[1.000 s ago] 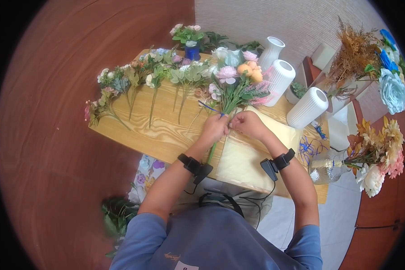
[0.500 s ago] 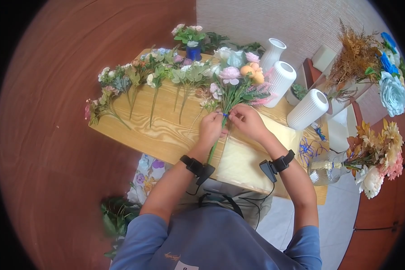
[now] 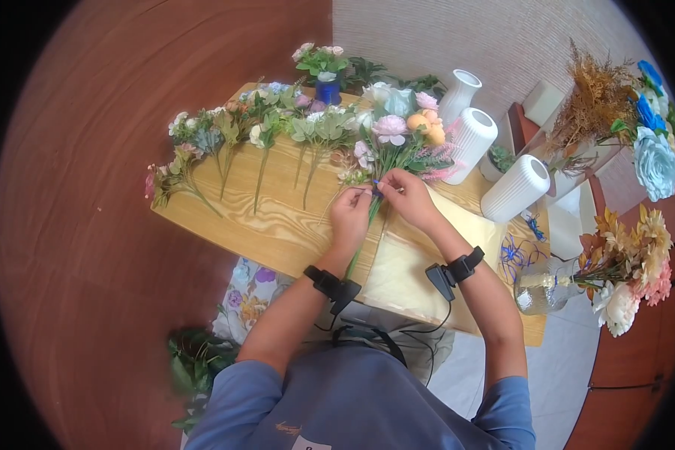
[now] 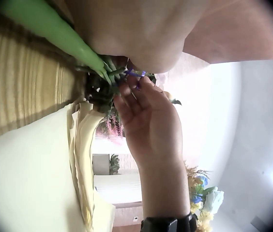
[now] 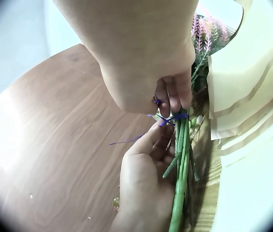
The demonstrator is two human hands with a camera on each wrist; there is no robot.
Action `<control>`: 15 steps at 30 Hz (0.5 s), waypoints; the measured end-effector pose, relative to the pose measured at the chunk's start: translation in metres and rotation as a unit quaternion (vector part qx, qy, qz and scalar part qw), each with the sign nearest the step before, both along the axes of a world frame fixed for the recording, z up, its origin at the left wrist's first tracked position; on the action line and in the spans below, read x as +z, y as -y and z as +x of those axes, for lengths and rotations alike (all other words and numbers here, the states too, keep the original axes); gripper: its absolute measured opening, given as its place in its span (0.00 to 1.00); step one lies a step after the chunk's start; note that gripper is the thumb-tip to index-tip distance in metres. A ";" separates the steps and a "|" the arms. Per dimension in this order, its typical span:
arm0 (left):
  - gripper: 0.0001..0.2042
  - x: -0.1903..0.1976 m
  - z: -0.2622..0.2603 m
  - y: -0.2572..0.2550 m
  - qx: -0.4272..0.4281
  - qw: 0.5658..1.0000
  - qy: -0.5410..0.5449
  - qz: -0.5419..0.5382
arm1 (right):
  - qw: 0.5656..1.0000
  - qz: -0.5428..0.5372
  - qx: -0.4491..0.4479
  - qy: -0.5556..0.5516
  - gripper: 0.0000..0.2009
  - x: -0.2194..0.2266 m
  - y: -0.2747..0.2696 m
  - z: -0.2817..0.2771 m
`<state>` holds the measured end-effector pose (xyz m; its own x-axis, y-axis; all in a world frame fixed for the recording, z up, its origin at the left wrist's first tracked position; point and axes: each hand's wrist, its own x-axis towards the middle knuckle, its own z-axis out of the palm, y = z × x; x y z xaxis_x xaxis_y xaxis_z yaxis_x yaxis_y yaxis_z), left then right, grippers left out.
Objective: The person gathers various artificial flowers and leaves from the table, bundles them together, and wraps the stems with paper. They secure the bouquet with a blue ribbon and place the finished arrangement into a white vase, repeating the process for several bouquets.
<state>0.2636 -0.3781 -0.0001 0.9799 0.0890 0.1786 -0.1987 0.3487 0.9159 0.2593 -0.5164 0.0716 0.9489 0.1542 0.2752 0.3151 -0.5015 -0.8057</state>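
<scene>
A bouquet (image 3: 390, 129) of artificial pink, white, pale blue and orange flowers lies over the table, its green stems (image 5: 181, 164) pointing back toward the person. Around these stems runs a thin blue ribbon (image 5: 180, 116), crossed at one side, with a loose tail trailing off. My left hand (image 3: 350, 219) pinches the ribbon between thumb and finger, right beside the stems. From the other side my right hand (image 3: 407, 198) pinches the ribbon as well, fingertips close to the crossing. In the left wrist view the right hand (image 4: 151, 123) shows its palm, fingers bent toward the stems.
Several single flower stems (image 3: 259, 176) lie along the table's left side. Cream wrapping paper (image 3: 405, 270) is by the right forearm. White ribbed vases (image 3: 514, 187) stand at the right, near tangled blue ribbon (image 3: 519, 251) and a glass vase (image 3: 540, 291) with flowers.
Earlier a ribbon end stuck out left above the left hand; now it is drawn in at the stems. Both hands have come closer together there, the right one slightly higher.
</scene>
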 end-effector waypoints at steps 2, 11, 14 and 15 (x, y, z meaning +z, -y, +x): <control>0.05 0.001 0.002 -0.003 -0.012 1.000 -0.001 -0.014 | 1.000 0.002 0.003 -0.001 0.07 0.000 -0.001 0.002; 0.03 0.013 0.014 -0.018 -0.071 0.997 -0.027 -0.004 | 1.000 0.005 0.013 -0.007 0.07 -0.005 0.000 0.010; 0.03 0.028 0.022 -0.028 -0.118 0.989 -0.067 0.051 | 1.000 0.011 0.012 -0.004 0.07 -0.006 0.001 0.011; 0.03 0.031 0.025 -0.032 -0.141 0.983 -0.085 0.083 | 1.000 0.014 0.011 -0.005 0.07 -0.006 0.001 0.010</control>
<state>0.2889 -0.3465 0.0313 0.9783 -0.2072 -0.0008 0.0453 0.2104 0.9766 0.2694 -0.5172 0.0656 0.9479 0.1682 0.2705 0.3184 -0.4722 -0.8220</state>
